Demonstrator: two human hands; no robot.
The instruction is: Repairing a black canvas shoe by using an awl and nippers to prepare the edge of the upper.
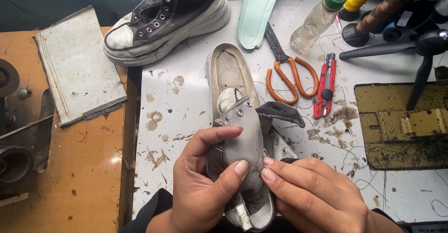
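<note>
Head view, left hand [198,186] and right hand [310,193], fingers clamped on grey shoe upper [245,142]; clear bottle [317,23], green cap

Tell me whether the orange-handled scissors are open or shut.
Shut: the orange-handled scissors lie on the white table with blades together and handle loops side by side.

two bare hands show, the left hand [200,186] and the right hand [312,195], with no gloves, rings or watch. the fingernails are short and plain. a dark sleeve [149,212] edge sits at the left wrist; another dark cuff shows at the right wrist.
</note>
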